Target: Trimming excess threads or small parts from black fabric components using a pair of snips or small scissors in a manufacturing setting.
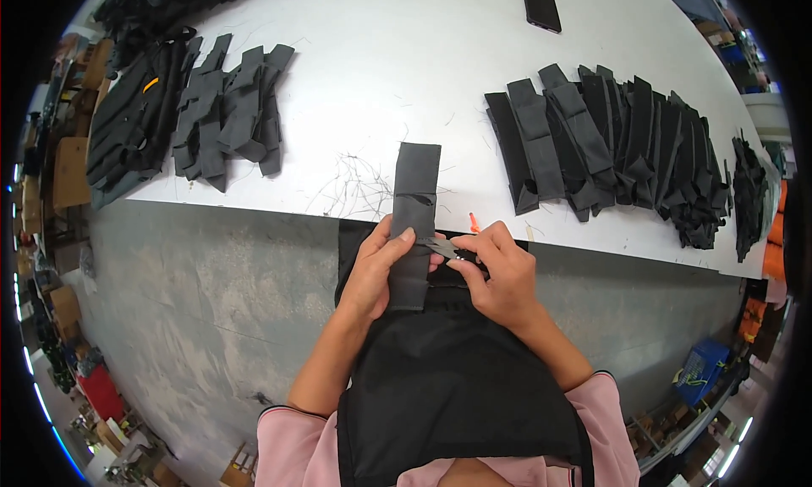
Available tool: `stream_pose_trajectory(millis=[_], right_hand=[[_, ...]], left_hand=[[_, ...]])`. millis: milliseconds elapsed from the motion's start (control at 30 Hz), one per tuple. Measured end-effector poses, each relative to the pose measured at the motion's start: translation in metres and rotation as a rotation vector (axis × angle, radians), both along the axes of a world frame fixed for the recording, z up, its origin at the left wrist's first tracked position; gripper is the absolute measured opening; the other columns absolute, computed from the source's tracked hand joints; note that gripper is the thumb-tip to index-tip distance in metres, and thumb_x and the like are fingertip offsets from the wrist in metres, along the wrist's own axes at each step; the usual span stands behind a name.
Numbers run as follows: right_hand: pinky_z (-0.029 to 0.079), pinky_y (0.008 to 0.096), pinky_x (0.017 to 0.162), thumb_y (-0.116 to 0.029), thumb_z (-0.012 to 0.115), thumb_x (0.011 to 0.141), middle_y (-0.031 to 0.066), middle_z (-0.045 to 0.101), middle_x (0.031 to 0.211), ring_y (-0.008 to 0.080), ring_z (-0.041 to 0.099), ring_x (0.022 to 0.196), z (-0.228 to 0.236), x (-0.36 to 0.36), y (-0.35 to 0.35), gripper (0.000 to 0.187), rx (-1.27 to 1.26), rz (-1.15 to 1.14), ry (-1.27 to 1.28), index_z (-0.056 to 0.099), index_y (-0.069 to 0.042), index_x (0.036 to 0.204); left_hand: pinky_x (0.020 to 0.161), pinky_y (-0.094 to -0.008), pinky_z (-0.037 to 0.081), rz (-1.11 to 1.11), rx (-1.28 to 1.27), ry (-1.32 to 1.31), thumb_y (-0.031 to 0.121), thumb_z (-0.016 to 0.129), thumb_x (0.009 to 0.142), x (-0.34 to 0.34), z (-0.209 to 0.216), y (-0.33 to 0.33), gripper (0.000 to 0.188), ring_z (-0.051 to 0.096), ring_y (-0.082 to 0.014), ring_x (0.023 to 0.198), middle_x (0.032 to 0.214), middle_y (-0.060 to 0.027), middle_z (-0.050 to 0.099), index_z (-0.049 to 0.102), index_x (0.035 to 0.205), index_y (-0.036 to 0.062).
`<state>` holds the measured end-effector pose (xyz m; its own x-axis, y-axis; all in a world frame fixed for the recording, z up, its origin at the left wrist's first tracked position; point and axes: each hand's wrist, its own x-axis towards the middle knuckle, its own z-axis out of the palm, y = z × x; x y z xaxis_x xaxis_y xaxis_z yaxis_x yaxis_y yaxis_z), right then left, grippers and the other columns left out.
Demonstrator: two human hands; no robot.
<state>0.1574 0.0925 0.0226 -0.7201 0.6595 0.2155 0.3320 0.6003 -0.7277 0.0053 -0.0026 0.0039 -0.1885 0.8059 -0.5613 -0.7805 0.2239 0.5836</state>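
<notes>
My left hand [370,271] is closed on a black fabric strip [417,172], thumb on top, holding it upright at the front edge of the table. The strip is stitched across into sections and has a small fold partway along it. In my right hand [505,277] is a pair of thread snips [441,247], pinched between thumb and fingers. The metal blades point left and meet the strip's right edge, just beside my left thumb. Whether a thread lies between the blades is too small to tell.
Loose thread ends [359,187] litter the white table [381,72]. A row of black strips [584,140] lies at right, more strips [233,106] and black fabric pieces [135,123] at left. A phone [540,5] rests at the back, a small orange object [474,222] near the front edge.
</notes>
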Motion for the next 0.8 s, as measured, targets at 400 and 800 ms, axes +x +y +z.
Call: stream_pose_trajectory(millis=[400, 800], right_hand=[[0.042, 0.0283, 0.050, -0.006, 0.072, 0.068, 0.0051, 0.051, 0.070, 0.0195, 0.054, 0.056, 0.000, -0.007, 0.000, 0.022, 0.261, 0.022, -0.004, 0.067, -0.006, 0.090], [0.044, 0.0260, 0.051, -0.001, 0.069, 0.073, 0.0067, 0.051, 0.079, 0.0162, 0.055, 0.055, 0.005, -0.010, 0.025, 0.018, -0.096, -0.174, 0.189, 0.061, -0.004, 0.089]], left_hand=[[0.073, -0.0301, 0.053, 0.033, 0.001, -0.084, 0.016, 0.050, 0.093, 0.000, -0.001, 0.001, 0.028, 0.064, -0.0187, 0.080, 0.100, -0.0138, 0.062, 0.048, 0.115, -0.0009], [0.072, -0.0308, 0.054, -0.012, 0.105, 0.117, 0.012, 0.042, 0.096, 0.003, 0.006, 0.006, 0.028, 0.065, -0.0216, 0.081, 0.106, -0.0187, 0.061, 0.040, 0.121, 0.0007]])
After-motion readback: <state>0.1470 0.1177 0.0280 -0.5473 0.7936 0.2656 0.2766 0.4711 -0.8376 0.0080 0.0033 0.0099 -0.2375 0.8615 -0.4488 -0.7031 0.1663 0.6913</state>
